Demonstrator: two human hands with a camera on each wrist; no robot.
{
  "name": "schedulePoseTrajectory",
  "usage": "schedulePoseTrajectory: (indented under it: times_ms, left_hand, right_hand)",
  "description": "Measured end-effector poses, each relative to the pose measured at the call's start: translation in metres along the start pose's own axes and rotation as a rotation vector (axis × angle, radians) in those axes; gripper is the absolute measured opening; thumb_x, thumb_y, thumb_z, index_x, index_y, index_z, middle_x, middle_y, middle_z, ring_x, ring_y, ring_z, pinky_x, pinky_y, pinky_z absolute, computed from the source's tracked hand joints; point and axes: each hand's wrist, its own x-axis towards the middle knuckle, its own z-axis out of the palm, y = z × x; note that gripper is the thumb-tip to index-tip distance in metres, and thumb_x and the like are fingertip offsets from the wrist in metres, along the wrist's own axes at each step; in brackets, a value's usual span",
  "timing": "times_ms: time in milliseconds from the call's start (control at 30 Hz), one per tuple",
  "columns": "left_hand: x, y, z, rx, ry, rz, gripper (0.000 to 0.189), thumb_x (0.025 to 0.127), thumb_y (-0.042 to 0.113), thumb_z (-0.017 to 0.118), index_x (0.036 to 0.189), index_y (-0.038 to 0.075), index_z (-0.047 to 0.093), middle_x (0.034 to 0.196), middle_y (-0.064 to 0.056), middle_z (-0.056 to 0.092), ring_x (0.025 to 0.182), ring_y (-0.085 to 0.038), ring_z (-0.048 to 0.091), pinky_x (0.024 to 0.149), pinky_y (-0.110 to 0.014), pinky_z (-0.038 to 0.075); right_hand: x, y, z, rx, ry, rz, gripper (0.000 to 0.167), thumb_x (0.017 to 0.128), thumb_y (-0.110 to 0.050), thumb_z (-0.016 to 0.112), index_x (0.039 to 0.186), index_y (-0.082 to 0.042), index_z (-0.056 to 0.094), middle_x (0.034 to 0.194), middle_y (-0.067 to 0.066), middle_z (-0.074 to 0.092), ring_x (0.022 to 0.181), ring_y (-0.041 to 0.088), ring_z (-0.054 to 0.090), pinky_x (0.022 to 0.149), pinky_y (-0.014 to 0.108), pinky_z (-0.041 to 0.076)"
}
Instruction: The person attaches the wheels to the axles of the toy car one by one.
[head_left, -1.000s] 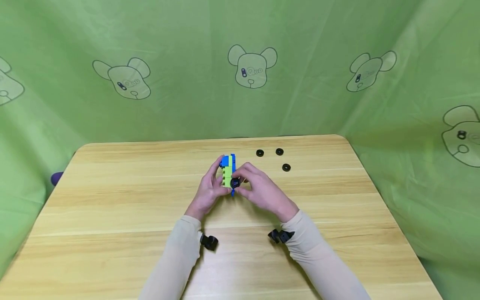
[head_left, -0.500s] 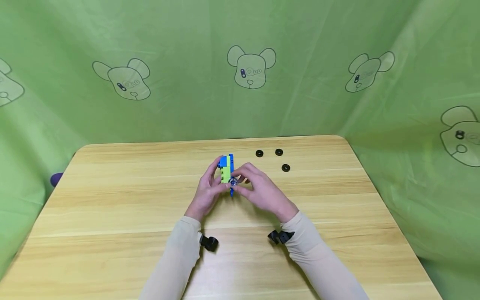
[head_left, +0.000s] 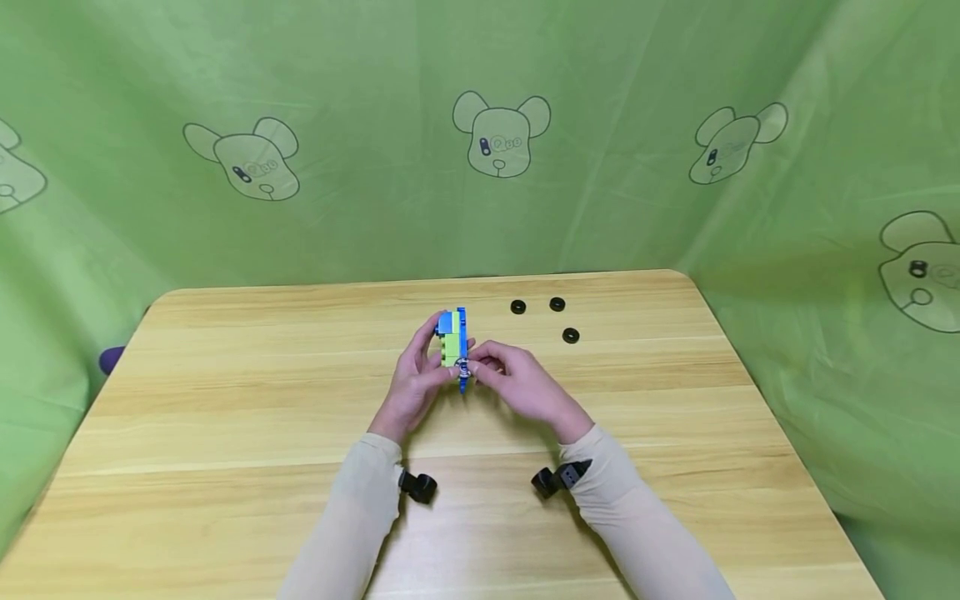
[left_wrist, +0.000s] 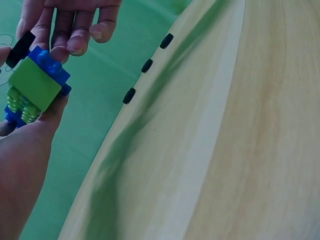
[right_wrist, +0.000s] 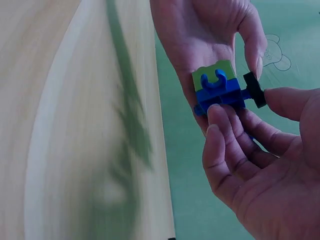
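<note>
In the right wrist view, the step in hand seems to be seating a black wheel on the blue stub at the side of a block model. The left grip, a bare hand, is holding the model with its fingers wrapped round it; the right grip is pressing its thumb against the wheel's outer face, its curled fingers bracing the model from below. The next move probably calls for a straight, even push while the left grip is steadying the model; how firmly the wheel is sitting, I cannot tell. In the left wrist view, the model is showing a flat lime-green face, stepped green studs and blue pieces on two sides, all tilting. In the head view, both grips are keeping it above the middle of the counter, and three black tyres are lying near the far edge.
</note>
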Motion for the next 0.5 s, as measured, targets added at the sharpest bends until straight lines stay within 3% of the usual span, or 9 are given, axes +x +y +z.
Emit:
schedulePoseTrajectory:
  times_ms: [167,333,500]
  left_hand:
    - [-0.0006,0.0007,0.0003,0.012,0.018,-0.009,0.090,0.078,-0.024,0.052,0.156,0.007,0.019,0.162,-0.008,0.009,0.133,-0.050,0.036,0.104,-0.040,0.045]
    - [-0.0008,0.0014,0.0015,-0.015,0.024,-0.009,0.090,0.077,-0.025,0.052,0.156,0.008,0.022,0.161,-0.007,0.013,0.133,-0.050,0.035,0.105,-0.042,0.043]
    - [-0.0004,0.0023,0.0023,-0.058,0.004,-0.001,0.092,0.076,-0.026,0.049,0.156,0.005,0.016,0.160,-0.013,0.011,0.134,-0.053,0.031,0.107,-0.042,0.041]
  right_hand:
    - [0.0018,0.0045,0.0021,0.181,-0.046,0.009,0.024,0.101,-0.013,0.055,0.116,0.004,0.061,0.096,0.016,0.066,0.092,0.041,0.062,0.083,0.052,0.055]
    - [0.0021,0.0033,0.0040,0.279,-0.060,0.024,0.024,0.100,-0.008,0.054,0.117,0.009,0.058,0.095,0.015,0.067,0.090,0.036,0.064,0.084,0.051,0.056]
    - [0.0030,0.0033,0.0057,0.330,-0.050,0.029,0.025,0.099,-0.005,0.055,0.117,0.012,0.057,0.097,0.017,0.067,0.090,0.035,0.065,0.086,0.052,0.055]
